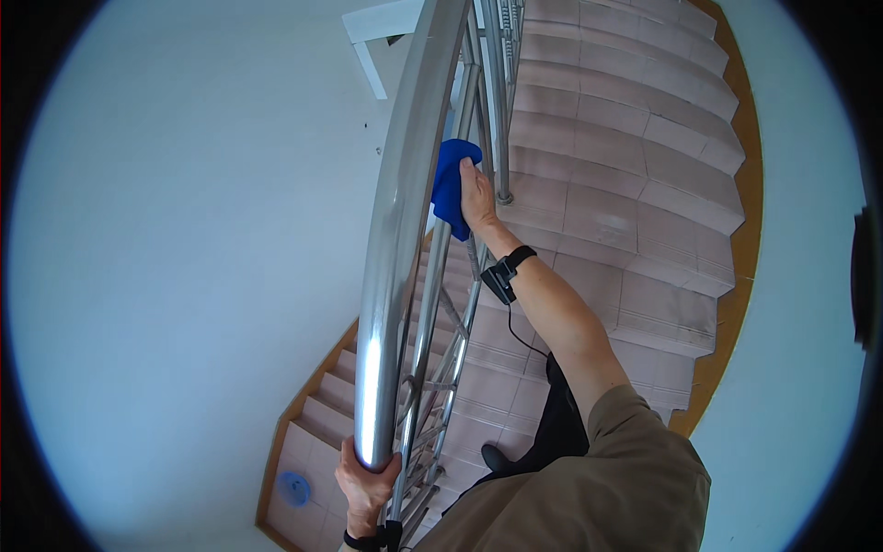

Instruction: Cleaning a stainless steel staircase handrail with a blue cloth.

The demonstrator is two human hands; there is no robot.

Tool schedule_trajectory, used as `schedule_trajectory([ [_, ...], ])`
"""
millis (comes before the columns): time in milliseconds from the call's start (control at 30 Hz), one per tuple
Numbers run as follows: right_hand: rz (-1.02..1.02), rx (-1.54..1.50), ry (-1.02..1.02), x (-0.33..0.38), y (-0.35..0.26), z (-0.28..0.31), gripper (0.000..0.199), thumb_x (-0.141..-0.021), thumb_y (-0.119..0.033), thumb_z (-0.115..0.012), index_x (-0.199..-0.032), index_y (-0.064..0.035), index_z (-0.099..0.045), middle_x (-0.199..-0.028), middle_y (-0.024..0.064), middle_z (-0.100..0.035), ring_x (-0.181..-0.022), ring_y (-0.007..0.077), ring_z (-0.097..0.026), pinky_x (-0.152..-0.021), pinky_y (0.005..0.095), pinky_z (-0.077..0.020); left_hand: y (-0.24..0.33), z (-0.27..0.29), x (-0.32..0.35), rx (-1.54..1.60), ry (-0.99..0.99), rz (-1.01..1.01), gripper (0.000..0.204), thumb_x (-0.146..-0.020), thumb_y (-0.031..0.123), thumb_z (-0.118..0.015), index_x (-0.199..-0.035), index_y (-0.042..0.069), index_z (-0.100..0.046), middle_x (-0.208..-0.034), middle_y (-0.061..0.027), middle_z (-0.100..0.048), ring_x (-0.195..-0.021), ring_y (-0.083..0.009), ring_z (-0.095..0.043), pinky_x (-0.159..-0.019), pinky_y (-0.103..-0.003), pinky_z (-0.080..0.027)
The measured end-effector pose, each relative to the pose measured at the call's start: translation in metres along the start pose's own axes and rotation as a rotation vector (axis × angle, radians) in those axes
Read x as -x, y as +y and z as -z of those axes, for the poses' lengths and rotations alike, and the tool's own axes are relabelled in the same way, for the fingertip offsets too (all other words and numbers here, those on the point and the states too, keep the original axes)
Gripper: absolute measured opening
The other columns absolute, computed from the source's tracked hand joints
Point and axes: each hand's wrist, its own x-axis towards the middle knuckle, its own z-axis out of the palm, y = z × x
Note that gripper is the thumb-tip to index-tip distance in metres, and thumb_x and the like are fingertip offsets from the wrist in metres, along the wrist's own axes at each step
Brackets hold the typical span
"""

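here right hand (476, 195) fingers clamp blue cloth (450, 187) against a baluster; left hand (366, 480) fingers grip handrail (397, 230).

This is an indoor stairwell of a multi-storey building. Tiled steps (625, 175) in pale pinkish-brown climb away above, and a lower flight (322, 423) drops down to a landing below, each edged with an orange-brown skirting (747, 184). A polished stainless-steel handrail (400, 212) with slim metal balusters (501, 101) runs between the flights. Plain white painted walls (184, 230) close in the space on both sides.
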Motion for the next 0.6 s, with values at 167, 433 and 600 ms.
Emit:
schedule_trajectory([
  [167,-0.198,-0.644,0.191,-0.036,0.013,0.004,0.082,-0.100,-0.074,-0.037,-0.141,-0.0054,-0.054,-0.123,0.0160,-0.065,-0.114,0.0288,-0.063,-0.102,0.0406,-0.0485,0.008,0.001,-0.001,-0.010,-0.014,0.057,0.050,-0.064,0.027,-0.084,-0.099,0.000,-0.060,-0.080,-0.0142,-0.066,-0.070,-0.0256,-0.065,-0.069,-0.040,-0.054],
  [433,0.049,-0.554,0.103,-0.134,-0.048,0.048,0.084,-0.101,-0.070,-0.041,-0.153,-0.0051,-0.041,-0.144,0.0192,-0.053,-0.132,0.0312,-0.052,-0.115,0.0372,-0.0392,0.010,0.004,0.004,0.006,0.011,0.055,0.050,-0.062,0.025,-0.083,-0.097,-0.001,-0.060,-0.076,-0.0155,-0.065,-0.067,-0.0274,-0.064,-0.068,-0.041,-0.054],
  [600,0.350,-0.123,0.087,-0.165,-0.031,0.029,0.066,-0.100,-0.063,-0.052,-0.136,-0.0075,-0.058,-0.124,0.0145,-0.065,-0.115,0.0218,-0.060,-0.101,0.0324,-0.0456,-0.014,0.004,0.011,-0.041,-0.095,0.087,0.068,-0.069,0.033,-0.090,-0.121,-0.002,-0.063,-0.082,-0.0186,-0.070,-0.068,-0.0250,-0.062,-0.070,-0.039,-0.055],
])
